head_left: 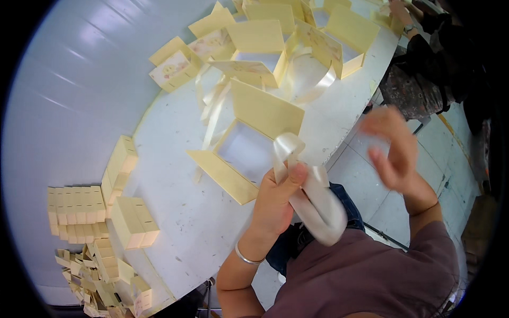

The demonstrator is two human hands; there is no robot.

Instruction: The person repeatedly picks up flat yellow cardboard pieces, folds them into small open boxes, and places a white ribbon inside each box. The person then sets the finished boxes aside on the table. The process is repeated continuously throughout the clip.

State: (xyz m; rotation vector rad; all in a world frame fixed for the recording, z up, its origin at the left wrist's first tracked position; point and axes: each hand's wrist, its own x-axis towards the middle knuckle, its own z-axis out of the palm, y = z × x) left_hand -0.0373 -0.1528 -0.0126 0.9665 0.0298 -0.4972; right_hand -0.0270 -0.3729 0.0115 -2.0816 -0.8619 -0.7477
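My left hand point(278, 199) is closed around a cream satin ribbon point(318, 217), pinching it under the thumb. One loop of ribbon rises above the fingers, and a longer loop hangs toward my lap. Just beyond that hand, an open pale-yellow box point(268, 108) lies on the table, its two flaps spread and its inside whitish. My right hand point(392, 151) is raised off to the right, past the table edge. It is blurred by motion, with thumb and fingers apart and nothing visible in it.
Several open yellow boxes point(257, 37) with trailing ribbons point(212, 114) crowd the far table point(185, 212). Stacked closed boxes point(77, 204) stand at left, above a jumbled heap of box pieces point(85, 275). Another person's hand point(400, 13) is at the far right.
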